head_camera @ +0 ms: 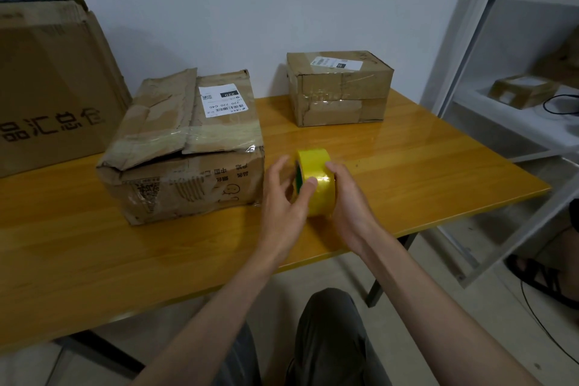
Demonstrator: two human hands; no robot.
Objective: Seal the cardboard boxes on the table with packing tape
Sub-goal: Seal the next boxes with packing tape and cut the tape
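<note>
A yellow roll of packing tape stands on edge above the wooden table, held between both hands. My left hand grips its left side, thumb pressed on the tape's outer face. My right hand cups the right side with curled fingers. Just left of the roll sits a crumpled cardboard box with a white label; its top flaps gape at the front. A smaller taped box stands at the table's back right.
A large cardboard carton with printed characters leans at the far left against the wall. A white metal shelf holding another small box stands right of the table. A sandalled foot and a cable lie on the floor at right.
</note>
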